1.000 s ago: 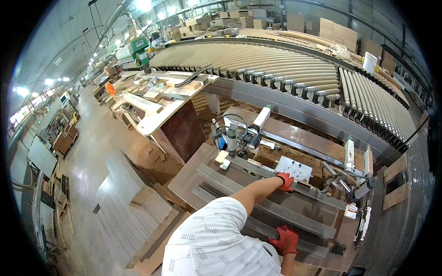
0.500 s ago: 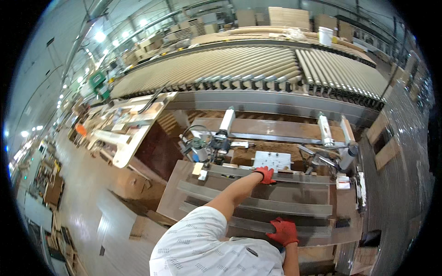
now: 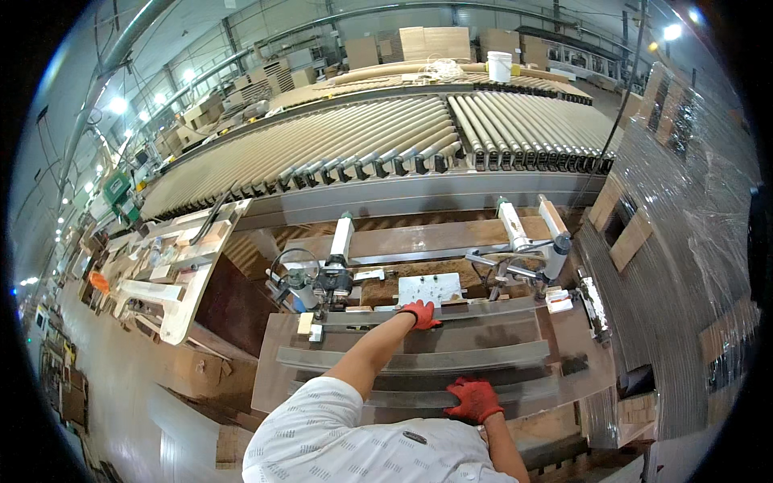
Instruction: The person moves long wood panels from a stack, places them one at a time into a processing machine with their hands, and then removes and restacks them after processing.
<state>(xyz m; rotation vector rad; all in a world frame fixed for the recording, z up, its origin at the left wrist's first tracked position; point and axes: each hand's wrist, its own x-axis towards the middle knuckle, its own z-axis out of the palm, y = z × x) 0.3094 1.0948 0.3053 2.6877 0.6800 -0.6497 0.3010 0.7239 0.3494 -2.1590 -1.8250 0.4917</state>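
Observation:
My left hand (image 3: 420, 315), in a red glove, reaches forward to the far grey strip (image 3: 491, 312), beside the front edge of a pale metal plate (image 3: 431, 290). Its fingers look spread, with nothing visible in them. Closer to my body, my right hand (image 3: 475, 400), gloved in red too, rests at the near grey strip (image 3: 411, 398) with its fingers apart. Between the hands another long grey strip (image 3: 451, 358) runs across the brown machine table (image 3: 278, 386). Whatever lies under the palms is hidden.
White clamp arms (image 3: 341, 237) and a right-hand cylinder (image 3: 555, 258) stand behind the table. Beyond them runs a roller conveyor (image 3: 322, 145). A wooden bench (image 3: 181, 298) with scraps is at left; a film-wrapped stack of panels (image 3: 668, 266) rises at right.
The view has swung to the right, so the scene sits further left. Both hands stay at about the same places on the strips.

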